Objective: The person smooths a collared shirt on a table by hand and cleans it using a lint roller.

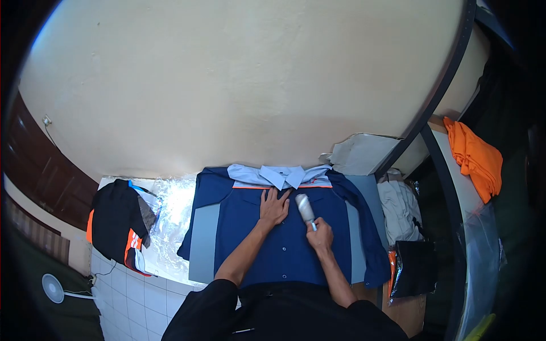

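A navy long-sleeved shirt with a light grey collar and an orange stripe lies spread out, buttons up, on a grey board. My left hand rests flat on the upper chest just below the collar, its fingers apart. In my right hand is the handle of a lint roller, whose pale cylinder lies over the chest to the right of the buttons. Whether the roller touches the cloth is hard to tell.
Black and orange garments and clear plastic sheeting lie at the left. Right of the board are grey cloth and a black packet. Orange cloth sits on a shelf at the far right. A wall stands behind.
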### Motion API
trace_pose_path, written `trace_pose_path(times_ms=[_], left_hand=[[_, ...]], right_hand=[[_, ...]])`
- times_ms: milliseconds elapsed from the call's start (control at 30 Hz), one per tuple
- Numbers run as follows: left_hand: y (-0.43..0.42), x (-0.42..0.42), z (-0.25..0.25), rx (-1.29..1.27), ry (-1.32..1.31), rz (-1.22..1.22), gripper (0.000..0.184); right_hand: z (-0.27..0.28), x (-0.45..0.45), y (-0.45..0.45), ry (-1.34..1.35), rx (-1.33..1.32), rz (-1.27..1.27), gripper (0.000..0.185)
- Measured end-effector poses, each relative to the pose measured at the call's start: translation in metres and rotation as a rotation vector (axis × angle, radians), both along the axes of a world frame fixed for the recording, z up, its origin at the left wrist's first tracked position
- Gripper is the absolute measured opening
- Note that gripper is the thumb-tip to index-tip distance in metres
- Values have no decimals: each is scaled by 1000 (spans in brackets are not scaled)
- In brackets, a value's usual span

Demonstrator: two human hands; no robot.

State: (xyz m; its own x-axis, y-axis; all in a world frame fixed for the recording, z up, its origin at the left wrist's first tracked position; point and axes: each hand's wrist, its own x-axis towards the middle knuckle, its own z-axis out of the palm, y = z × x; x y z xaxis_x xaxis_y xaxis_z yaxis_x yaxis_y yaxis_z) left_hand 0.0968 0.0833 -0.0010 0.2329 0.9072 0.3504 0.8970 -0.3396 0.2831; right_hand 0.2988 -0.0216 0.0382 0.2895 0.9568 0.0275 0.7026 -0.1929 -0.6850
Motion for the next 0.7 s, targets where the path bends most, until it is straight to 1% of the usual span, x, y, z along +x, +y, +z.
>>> trace_pose_path(times_ms=[100,133,200,233,367,400,467,567,633,700], left_hand=[[6,4,0,-114,30,10,57],[6,6,4,-148,69,23,58],[12,14,18,-212,148,48,60],[18,20,23,-286,174,66,63],[22,23,32,-328,214,71,63],[21,22,29,-323,219,72,63],[20,20,25,-321,231,79,64],[18,21,21,-313,234,106,64],[16,23,20,-298,215,118,63],[20,23,26,-350,188,119,62]], right_hand=[[-20,30,15,-7,39,-143,28],[-19,39,18,7,-5,-207,28],[-21,53,22,-40,64,-282,28],[-14,57,24,25,41,-331,29],[2,26,16,81,35,-135,29],[3,17,15,62,29,-64,31],[8,1,15,4,11,-13,33],[13,3,19,16,-52,-51,33],[8,16,27,17,-77,-158,33],[7,37,37,12,-68,-260,33]])
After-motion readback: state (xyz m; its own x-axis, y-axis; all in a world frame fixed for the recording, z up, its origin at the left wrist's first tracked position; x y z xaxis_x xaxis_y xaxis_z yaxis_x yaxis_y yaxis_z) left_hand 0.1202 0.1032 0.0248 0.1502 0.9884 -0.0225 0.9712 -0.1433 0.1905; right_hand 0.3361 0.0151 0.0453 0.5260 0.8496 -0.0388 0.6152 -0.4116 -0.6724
